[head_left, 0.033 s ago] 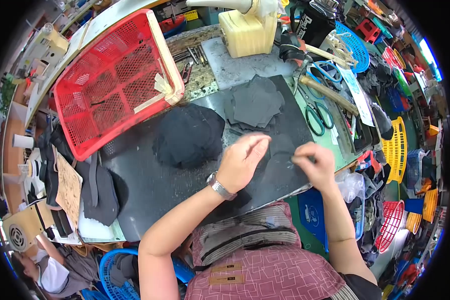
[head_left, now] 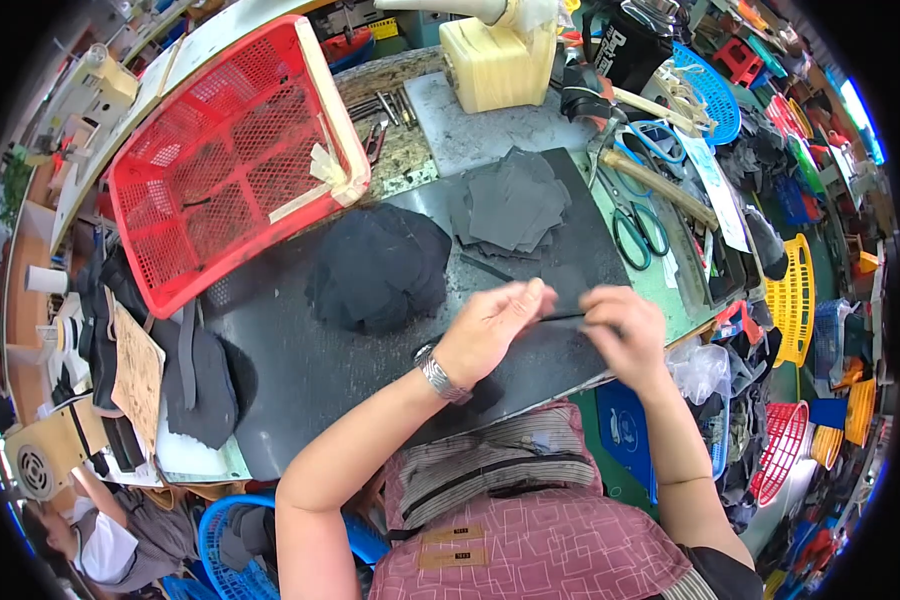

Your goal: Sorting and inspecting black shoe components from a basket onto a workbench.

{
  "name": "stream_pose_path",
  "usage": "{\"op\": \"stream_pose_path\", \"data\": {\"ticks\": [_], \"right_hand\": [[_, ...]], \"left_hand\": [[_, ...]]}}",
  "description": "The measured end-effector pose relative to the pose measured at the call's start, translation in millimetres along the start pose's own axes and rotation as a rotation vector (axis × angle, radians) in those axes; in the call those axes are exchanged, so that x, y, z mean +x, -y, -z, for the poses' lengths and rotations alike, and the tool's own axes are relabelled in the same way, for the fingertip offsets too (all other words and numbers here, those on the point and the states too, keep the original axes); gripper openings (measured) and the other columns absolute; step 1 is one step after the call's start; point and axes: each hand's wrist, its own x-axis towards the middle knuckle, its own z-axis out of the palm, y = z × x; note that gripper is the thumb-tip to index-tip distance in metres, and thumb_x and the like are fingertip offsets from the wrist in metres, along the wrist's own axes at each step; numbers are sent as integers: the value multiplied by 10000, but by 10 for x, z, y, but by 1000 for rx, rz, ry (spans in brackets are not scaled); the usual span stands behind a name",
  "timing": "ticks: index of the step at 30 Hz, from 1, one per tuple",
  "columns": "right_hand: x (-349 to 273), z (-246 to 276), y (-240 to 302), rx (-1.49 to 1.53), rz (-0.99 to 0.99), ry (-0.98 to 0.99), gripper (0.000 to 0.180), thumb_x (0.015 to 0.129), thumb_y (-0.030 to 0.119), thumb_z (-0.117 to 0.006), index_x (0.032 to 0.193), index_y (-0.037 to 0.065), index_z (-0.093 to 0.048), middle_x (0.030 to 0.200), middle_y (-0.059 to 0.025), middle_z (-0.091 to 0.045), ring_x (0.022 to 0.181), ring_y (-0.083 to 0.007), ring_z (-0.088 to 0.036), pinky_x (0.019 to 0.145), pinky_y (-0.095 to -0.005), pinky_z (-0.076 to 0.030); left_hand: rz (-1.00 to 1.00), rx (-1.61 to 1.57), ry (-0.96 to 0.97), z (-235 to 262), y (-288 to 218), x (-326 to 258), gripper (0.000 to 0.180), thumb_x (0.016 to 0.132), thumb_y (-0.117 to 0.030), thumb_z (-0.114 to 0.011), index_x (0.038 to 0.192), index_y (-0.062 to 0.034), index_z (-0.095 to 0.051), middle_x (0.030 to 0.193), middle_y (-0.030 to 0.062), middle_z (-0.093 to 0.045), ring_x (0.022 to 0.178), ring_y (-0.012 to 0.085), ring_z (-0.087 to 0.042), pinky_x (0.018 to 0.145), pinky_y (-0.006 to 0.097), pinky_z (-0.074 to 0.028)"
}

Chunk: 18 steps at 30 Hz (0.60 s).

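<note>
Over the front right of a black work mat (head_left: pixel 300 385), my left hand (head_left: pixel 482 330) and my right hand (head_left: pixel 630 335) face each other. A thin dark piece (head_left: pixel 567 318) of sheet material, seen almost edge-on, spans the gap between my fingertips. My left thumb and fingers are pinched together at its left end. The right fingers are curled at the other end and a little blurred. Beyond my hands lies a stack of grey cut pieces (head_left: pixel 515 205). Left of it is a rounded heap of darker pieces (head_left: pixel 380 270). A narrow dark strip (head_left: pixel 486 268) lies below the grey stack.
A red mesh basket (head_left: pixel 240 165) stands at the far left. Scissors (head_left: pixel 638 225) and a wooden-handled hammer (head_left: pixel 660 185) lie to the right. A yellowish block (head_left: pixel 498 65) sits at the back. Below left are a blue basket (head_left: pixel 215 545) and another person (head_left: pixel 135 540).
The thin piece between my hands has turned from a broad face to nearly edge-on. My left fingertips have moved slightly right and down, and my right fingers have shifted slightly left.
</note>
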Motion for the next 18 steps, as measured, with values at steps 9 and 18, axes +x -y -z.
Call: {"op": "stream_pose_path", "data": {"ticks": [9,18], "right_hand": [[-284,100,213,93,-227,30,103,758,60,-665,842,50,-605,791,-87,-611,740,-200,-610,638,-269,-483],[107,-373,611,681,-627,624,296,782,103,-732,1043,23,-616,886,-40,-640,774,-108,-595,694,-264,-497]], "left_hand": [[-122,-54,-445,179,-44,-554,231,894,-151,-626,1035,31,-644,850,29,-668,688,74,-601,603,230,-499],[-247,430,-414,204,194,-943,219,861,-129,-650,1027,13,-657,908,71,-655,822,144,-615,754,273,-487]]}}
